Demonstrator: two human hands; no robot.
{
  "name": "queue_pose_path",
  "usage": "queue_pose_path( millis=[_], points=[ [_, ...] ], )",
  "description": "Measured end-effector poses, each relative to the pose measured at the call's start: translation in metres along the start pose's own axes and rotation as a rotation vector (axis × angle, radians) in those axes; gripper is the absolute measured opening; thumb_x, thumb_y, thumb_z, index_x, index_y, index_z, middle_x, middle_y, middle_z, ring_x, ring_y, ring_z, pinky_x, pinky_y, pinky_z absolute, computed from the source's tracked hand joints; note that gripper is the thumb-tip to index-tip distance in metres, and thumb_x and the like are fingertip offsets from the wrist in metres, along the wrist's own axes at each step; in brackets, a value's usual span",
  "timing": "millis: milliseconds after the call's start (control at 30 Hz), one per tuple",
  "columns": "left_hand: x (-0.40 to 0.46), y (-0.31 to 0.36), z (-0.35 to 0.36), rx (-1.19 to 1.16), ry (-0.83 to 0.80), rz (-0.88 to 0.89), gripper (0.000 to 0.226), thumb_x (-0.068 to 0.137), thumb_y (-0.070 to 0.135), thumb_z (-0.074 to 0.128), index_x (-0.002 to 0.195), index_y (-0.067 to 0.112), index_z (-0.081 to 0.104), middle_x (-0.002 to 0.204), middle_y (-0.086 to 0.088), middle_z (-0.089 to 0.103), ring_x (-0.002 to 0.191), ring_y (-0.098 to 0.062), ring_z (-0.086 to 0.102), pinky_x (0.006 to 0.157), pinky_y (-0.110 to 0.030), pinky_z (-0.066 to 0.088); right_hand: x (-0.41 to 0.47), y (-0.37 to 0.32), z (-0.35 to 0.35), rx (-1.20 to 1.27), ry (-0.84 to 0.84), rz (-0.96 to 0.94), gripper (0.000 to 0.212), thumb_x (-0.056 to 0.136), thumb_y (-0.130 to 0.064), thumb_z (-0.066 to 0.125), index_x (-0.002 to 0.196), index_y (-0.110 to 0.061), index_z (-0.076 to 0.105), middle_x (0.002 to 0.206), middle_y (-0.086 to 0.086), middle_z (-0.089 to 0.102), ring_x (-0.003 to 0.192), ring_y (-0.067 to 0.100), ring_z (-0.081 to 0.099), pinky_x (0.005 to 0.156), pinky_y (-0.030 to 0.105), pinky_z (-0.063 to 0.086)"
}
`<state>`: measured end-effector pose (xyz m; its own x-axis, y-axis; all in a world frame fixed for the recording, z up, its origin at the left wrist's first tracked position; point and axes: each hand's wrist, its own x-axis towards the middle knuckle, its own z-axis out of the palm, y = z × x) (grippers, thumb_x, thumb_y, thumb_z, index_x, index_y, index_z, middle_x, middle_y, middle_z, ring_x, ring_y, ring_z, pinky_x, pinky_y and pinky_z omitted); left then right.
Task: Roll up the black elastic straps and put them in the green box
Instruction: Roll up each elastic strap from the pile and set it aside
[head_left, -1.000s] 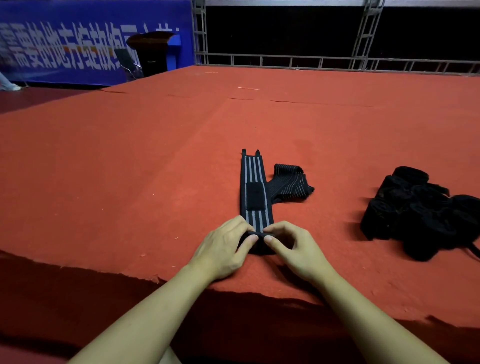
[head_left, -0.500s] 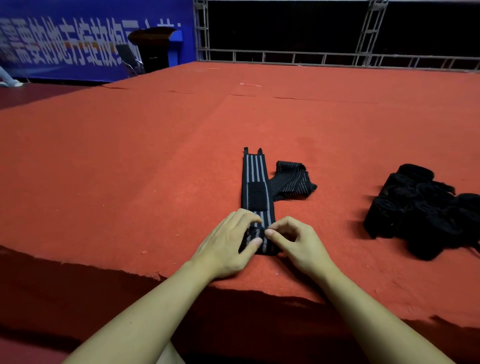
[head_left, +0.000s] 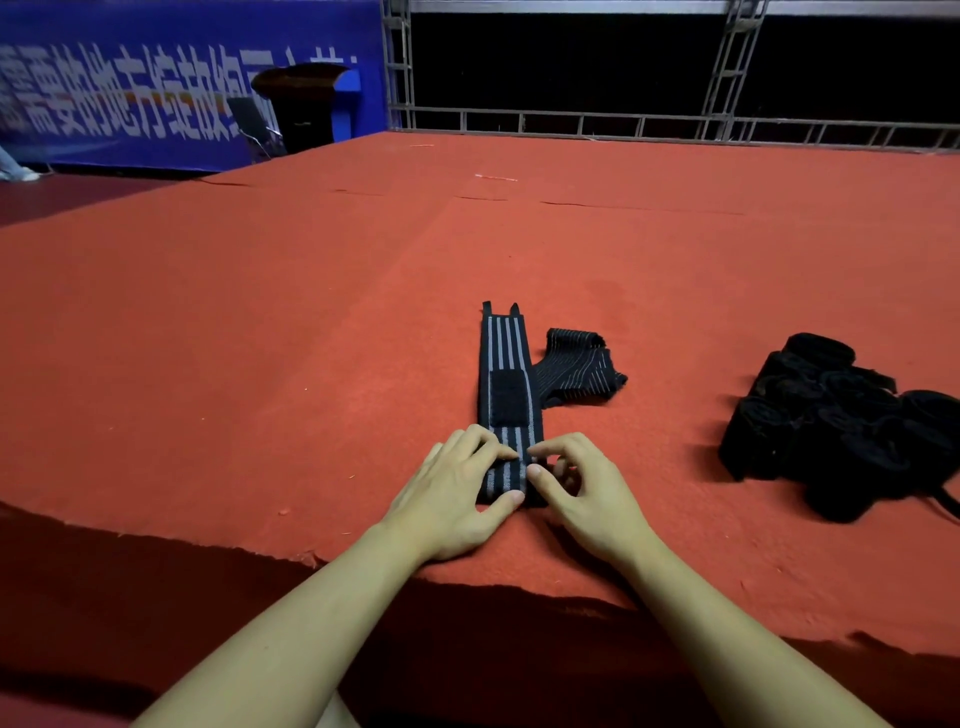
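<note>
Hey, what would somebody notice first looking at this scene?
Two bare hands, the left hand and right hand, pinch the near, rolled end of a striped black elastic strap on the red carpeted platform. To the right lies a pile of rolled black straps.

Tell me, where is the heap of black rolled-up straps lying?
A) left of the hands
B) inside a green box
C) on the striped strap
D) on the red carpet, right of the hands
D: the heap of rolled straps sits on the red carpet, well right of both hands and apart from the striped strap.
</note>
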<state>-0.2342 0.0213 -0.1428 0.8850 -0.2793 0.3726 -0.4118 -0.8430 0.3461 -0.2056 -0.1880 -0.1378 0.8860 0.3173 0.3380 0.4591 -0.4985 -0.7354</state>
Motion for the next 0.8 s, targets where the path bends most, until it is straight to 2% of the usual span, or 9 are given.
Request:
queue_pose_path(
  millis=[100,233,367,500,600,700,767,800],
  points=[
    [0.002,-0.001,0.001,-0.014,-0.018,-0.021,0.047,0.095,0.061,0.045,0.132,0.035,0.053,0.120,0.020,0.043,0.114,-0.002,0.042,0.104,-0.033,0.039,-0.003,0.002,0.001,-0.080,-0.045,-0.088,0.018,0.094,-0.034,0.066,0.111,-0.031,0.067,0.108,-0.021,0.061,0.105,0.005,0.055,0.090,0.014,0.040],
    [0.004,-0.004,0.002,-0.058,-0.034,-0.064,0.048,0.098,0.064,0.037,0.132,0.035,0.056,0.120,0.020,0.046,0.115,-0.003,0.044,0.105,-0.033,0.039,-0.002,0.004,0.004,-0.158,-0.067,-0.118,0.028,0.092,-0.046,0.057,0.116,-0.034,0.064,0.112,-0.024,0.058,0.110,0.003,0.051,0.096,0.020,0.041],
    [0.004,-0.004,0.001,-0.085,-0.021,-0.075,0.051,0.099,0.063,0.032,0.128,0.031,0.060,0.115,0.020,0.049,0.110,-0.003,0.046,0.103,-0.032,0.041,-0.002,0.005,0.003,-0.132,-0.057,-0.096,0.020,0.098,-0.041,0.061,0.117,-0.035,0.064,0.109,-0.025,0.060,0.105,0.003,0.052,0.092,0.022,0.043],
    [0.003,-0.001,-0.002,-0.126,0.041,-0.078,0.042,0.100,0.061,0.036,0.114,0.031,0.061,0.102,0.020,0.056,0.097,-0.003,0.050,0.094,-0.031,0.043,-0.004,0.001,0.001,-0.062,-0.053,-0.047,0.011,0.100,-0.041,0.060,0.109,-0.039,0.065,0.104,-0.023,0.067,0.104,0.004,0.057,0.088,0.020,0.045],
    [-0.001,-0.002,-0.002,-0.163,0.059,-0.088,0.034,0.099,0.062,0.036,0.113,0.037,0.054,0.099,0.016,0.061,0.093,-0.007,0.054,0.089,-0.033,0.045,-0.006,-0.004,0.000,-0.005,-0.051,-0.037,0.017,0.099,-0.045,0.057,0.104,-0.034,0.068,0.097,-0.019,0.071,0.097,0.006,0.065,0.087,0.029,0.052],
    [-0.006,0.000,-0.005,-0.173,0.105,-0.010,0.027,0.100,0.055,0.044,0.110,0.033,0.057,0.096,0.014,0.062,0.090,-0.009,0.056,0.086,-0.034,0.047,-0.009,-0.009,-0.002,0.090,-0.074,-0.017,0.013,0.100,-0.034,0.063,0.097,-0.026,0.072,0.089,-0.013,0.075,0.084,0.008,0.071,0.078,0.030,0.056],
    [-0.005,0.000,-0.007,-0.174,0.161,0.058,0.027,0.100,0.048,0.050,0.112,0.027,0.061,0.104,0.014,0.057,0.097,-0.007,0.053,0.088,-0.029,0.046,-0.010,-0.010,-0.004,0.118,-0.090,-0.013,0.014,0.100,-0.032,0.065,0.092,-0.024,0.073,0.084,-0.011,0.074,0.078,0.008,0.071,0.073,0.026,0.053],
    [-0.003,-0.001,-0.008,-0.192,0.172,0.059,0.029,0.100,0.047,0.050,0.117,0.026,0.061,0.114,0.014,0.055,0.108,-0.007,0.051,0.093,-0.027,0.044,-0.011,-0.009,-0.004,0.096,-0.081,-0.040,0.015,0.100,-0.034,0.064,0.091,-0.025,0.072,0.085,-0.011,0.072,0.080,0.008,0.069,0.075,0.025,0.051]
  ],
)
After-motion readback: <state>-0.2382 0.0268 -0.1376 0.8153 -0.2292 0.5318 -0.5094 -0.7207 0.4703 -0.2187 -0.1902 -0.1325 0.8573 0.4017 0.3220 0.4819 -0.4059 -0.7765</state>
